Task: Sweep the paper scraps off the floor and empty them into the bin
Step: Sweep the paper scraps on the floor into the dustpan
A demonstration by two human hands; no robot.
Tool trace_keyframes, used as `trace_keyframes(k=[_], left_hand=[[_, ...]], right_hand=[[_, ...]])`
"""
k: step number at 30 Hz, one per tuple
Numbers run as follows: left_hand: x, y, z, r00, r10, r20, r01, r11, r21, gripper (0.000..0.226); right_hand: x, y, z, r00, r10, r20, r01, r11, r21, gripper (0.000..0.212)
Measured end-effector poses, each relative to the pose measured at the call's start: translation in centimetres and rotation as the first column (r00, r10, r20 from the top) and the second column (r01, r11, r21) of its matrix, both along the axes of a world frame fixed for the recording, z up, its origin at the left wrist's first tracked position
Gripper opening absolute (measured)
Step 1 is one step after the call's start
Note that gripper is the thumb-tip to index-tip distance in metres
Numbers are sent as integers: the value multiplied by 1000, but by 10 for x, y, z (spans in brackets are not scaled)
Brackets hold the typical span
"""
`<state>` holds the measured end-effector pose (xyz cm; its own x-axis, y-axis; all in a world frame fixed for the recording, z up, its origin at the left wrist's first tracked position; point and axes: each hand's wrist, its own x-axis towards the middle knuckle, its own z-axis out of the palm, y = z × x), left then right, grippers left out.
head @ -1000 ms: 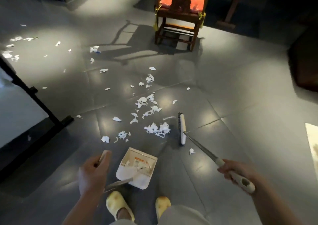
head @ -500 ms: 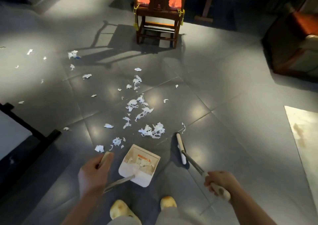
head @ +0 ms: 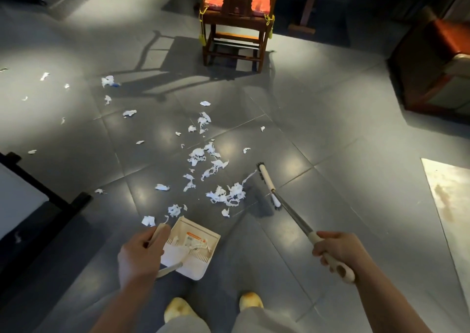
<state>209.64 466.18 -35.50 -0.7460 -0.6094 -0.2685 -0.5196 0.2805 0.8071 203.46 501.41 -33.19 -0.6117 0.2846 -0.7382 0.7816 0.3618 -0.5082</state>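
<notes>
1. R hand (head: 333,252) was wrapped round the broom (head: 292,211) grip, fingers curled tight on the pale handle end. L hand (head: 138,252) held the dustpan (head: 201,266) handle, fingers closed on it.
2. Change vs half a sec before: broom head (head: 267,185) had swung back out, from just beside the pan's R edge to the far R side of the nearest scrap clump. Looked like a reset for a fresh stroke, not a finished sweep.
3. Dustpan sat on the floor (head: 343,134) just ahead of the slippers (head: 179,312), mouth facing the scraps; barely shifted. A few bits plus an orange label showed inside.
4. Paper scraps (head: 227,196): main clump lay between broom head & pan, one strip touching the bristles. More trailed off toward the chair (head: 235,22) & far L.
5. Meaning: most scraps were still on the floor, so task was early on. Next pull prob needed to drag the clump L & down into the pan mouth. Bin wasn't in view.
</notes>
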Motion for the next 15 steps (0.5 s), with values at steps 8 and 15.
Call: trace_keyframes(k=[8, 15], left_hand=[[14, -21, -8, 995, 97, 0, -97, 995, 7, 42], [19, -35, -15, 967, 256, 9, -256, 967, -20, 49]], right_hand=[[-7, -23, -36, 977, 114, 178, -130, 989, 77, 18], [3, -12, -20, 976, 83, 204, -72, 996, -57, 30]])
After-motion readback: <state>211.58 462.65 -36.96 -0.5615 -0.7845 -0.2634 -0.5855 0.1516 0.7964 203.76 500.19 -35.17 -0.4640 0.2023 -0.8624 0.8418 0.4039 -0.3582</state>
